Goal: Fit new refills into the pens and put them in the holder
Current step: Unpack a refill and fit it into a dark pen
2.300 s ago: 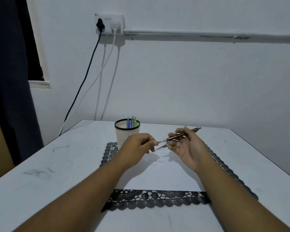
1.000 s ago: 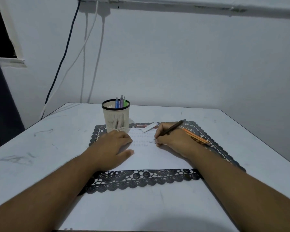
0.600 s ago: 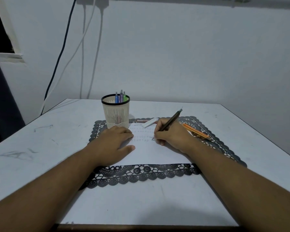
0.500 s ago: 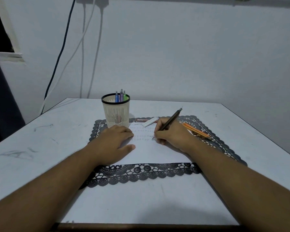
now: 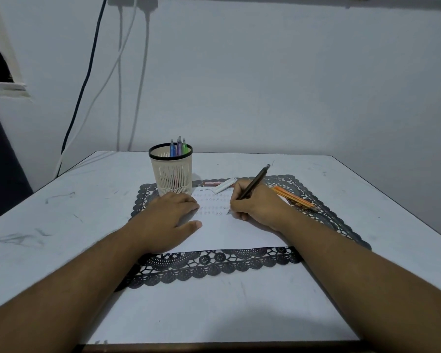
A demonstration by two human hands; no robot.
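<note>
Paper [image 5: 229,233] lies flat on a black lace mat [image 5: 214,263], and the mat lies on the white counter [image 5: 61,225]. The left hand [image 5: 167,220] rests on the left part of the paper with straight fingers, palm down, and it holds nothing. The right hand [image 5: 257,207] grips a dark pen [image 5: 253,182] between thumb and fingers, in a writing pose. The tip of the pen touches the paper near some rows of small marks, and the back end of the pen points up and away from the person.

The holder [image 5: 172,171] (a cream mesh cup with a black rim) stands upright on the far left corner of the mat, just beyond the left hand. In it stand 3 pens [image 5: 178,147], one blue, one purple and one green.

Behind the right hand lie a small white piece [image 5: 224,186] and a reddish piece [image 5: 210,183], too small to tell what they are. Just to the right of the right hand, some orange sticks [image 5: 294,198] lie together on the mat; I cannot tell if they are pens or refills.
</note>
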